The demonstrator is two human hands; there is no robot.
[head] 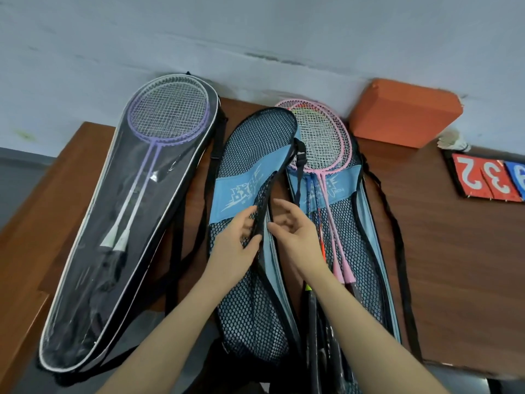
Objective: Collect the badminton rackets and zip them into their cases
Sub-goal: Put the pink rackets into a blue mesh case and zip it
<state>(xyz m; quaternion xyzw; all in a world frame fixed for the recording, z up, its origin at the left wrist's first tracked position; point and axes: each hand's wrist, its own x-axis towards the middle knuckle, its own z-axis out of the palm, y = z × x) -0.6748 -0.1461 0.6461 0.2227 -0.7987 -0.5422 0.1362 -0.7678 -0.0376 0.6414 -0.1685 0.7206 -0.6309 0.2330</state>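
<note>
A blue mesh racket case (366,228) lies open in the middle of the wooden table (454,251). Its lid flap (250,155) is folded out to the left. Pink rackets (326,137) and darker rackets lie in the right half, heads toward the wall. My left hand (235,248) grips the flap's black zipper edge at mid-length. Just right of that edge, my right hand (295,231) hovers with fingers loosely curled and holds nothing. At the left lies a black case with a clear front (93,265), with two purple rackets (167,115) inside.
An orange foam block (403,112) leans against the wall at the back right. A shuttlecock (451,140) and red and blue number cards (488,177) lie at the right edge. Black shoulder straps (397,237) trail across the table beside the cases.
</note>
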